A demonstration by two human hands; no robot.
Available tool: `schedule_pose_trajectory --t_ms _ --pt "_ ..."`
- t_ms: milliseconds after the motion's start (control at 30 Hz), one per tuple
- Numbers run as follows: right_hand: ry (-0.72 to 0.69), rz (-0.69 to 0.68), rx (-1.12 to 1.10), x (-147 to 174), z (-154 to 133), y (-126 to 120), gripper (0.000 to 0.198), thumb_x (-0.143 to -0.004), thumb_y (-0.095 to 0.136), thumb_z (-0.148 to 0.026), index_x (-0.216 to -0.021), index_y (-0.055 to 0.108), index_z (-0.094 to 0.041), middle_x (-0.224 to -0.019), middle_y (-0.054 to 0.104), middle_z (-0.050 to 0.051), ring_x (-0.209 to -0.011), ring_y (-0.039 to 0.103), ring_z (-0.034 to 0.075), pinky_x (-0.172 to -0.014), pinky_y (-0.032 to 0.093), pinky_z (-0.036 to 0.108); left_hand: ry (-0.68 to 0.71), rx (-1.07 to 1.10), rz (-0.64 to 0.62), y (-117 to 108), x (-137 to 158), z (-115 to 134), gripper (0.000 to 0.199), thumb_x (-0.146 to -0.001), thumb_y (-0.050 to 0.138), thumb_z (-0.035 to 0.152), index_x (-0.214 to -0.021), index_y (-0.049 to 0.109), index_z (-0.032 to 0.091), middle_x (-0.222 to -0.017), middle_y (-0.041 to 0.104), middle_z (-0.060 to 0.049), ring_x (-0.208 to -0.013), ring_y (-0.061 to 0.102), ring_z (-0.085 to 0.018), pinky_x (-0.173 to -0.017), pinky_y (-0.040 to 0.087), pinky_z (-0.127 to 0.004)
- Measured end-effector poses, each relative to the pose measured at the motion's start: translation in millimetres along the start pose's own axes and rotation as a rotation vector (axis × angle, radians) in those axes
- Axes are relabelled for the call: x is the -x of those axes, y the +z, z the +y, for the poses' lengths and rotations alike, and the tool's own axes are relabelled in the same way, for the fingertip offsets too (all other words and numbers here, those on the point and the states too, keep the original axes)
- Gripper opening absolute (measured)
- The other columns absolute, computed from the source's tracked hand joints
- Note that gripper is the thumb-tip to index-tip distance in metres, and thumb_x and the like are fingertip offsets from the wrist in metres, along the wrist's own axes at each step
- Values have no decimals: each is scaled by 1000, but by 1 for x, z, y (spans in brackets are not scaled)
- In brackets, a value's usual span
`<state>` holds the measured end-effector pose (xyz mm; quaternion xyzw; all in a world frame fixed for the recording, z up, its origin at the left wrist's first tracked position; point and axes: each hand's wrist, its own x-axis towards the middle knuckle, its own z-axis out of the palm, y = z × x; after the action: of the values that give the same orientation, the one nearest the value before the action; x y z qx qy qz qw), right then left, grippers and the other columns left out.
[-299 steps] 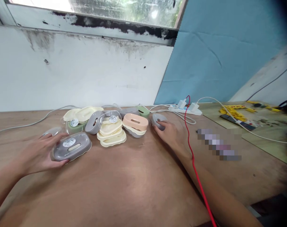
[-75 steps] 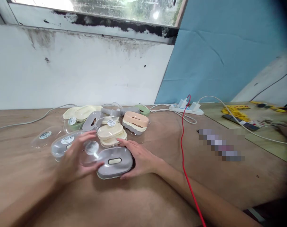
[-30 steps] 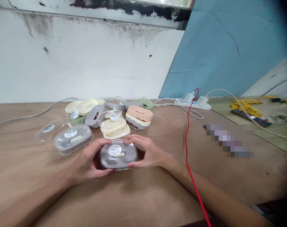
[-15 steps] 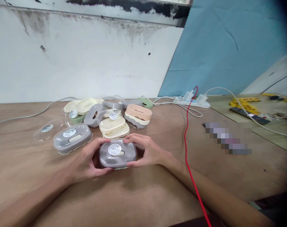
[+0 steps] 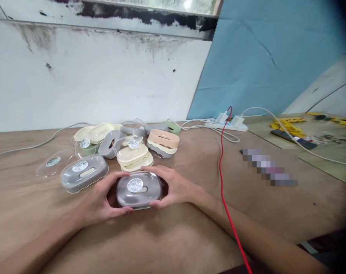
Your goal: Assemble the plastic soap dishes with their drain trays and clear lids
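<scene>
Between my two hands is a grey oval soap box point(image 5: 151, 190) with a clear lid and a round printed sticker on top. My left hand point(image 5: 106, 201) grips its left end, fingers behind and thumb at the front edge. Around the right end, my right hand point(image 5: 173, 186) is closed the same way. A second grey soap box point(image 5: 84, 174) with a clear lid and sticker stands to the left, beyond my left hand. Just behind the held box lie cream oval pieces point(image 5: 137, 163), stacked, with a stickered clear lid point(image 5: 124, 146) over them.
A loose clear lid point(image 5: 47, 167) lies at the left. Farther back are grey, green and cream parts and a peach piece point(image 5: 164, 139). A red cable point(image 5: 221, 171) runs down from a power strip point(image 5: 241, 127). A pixelated object point(image 5: 268, 167) lies right.
Both hands still hold the grey soap box in nearly the same pose. The whole view has shifted slightly, with the wall and table sitting a little lower and farther left.
</scene>
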<state>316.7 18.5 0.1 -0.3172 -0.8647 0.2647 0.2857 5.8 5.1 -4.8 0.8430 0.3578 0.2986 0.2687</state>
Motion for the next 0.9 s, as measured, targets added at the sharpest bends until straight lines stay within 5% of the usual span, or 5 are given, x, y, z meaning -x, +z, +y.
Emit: schedule_pose_trajectory --t_ms 200,433,667,833,900 --pt "-47 -43 103 0 -1 4 110 -74 92 -60 -165 42 -22 -157 58 20 -144 55 39 -120 45 57 -33 33 17 1 1 3 79 -79 92 46 -146 53 33 -135 72 -9 -113 77 -32 -92 65 -43" --pt "-33 -65 52 2 -4 9 130 -68 99 -53 -171 22 -34 -169 39 17 -155 44 38 -124 43 55 -147 290 6 -3 -3 1 74 -77 94 39 -141 59 32 -130 75 -8 -112 77 -31 -89 68 -38" --pt "-292 153 62 -1 3 12 63 -99 75 -26 -155 48 -32 -145 65 12 -129 69 24 -103 61 36 -193 492 45 0 -2 -5 61 -88 84 50 -139 65 23 -117 77 -10 -95 77 -26 -73 65 -31" --pt "-271 202 25 1 -2 9 66 -97 76 -28 -155 47 -28 -137 72 12 -118 74 25 -92 63 33 -13 266 62 -5 5 -7 83 -82 88 55 -154 57 26 -137 72 -13 -120 72 -35 -99 62 -42" --pt "-212 188 22 3 -4 9 66 -96 78 -33 -155 47 -28 -135 72 11 -110 76 24 -87 63 31 37 140 92 -7 6 -6 77 -83 87 51 -152 59 30 -134 73 -9 -116 73 -32 -98 61 -41"
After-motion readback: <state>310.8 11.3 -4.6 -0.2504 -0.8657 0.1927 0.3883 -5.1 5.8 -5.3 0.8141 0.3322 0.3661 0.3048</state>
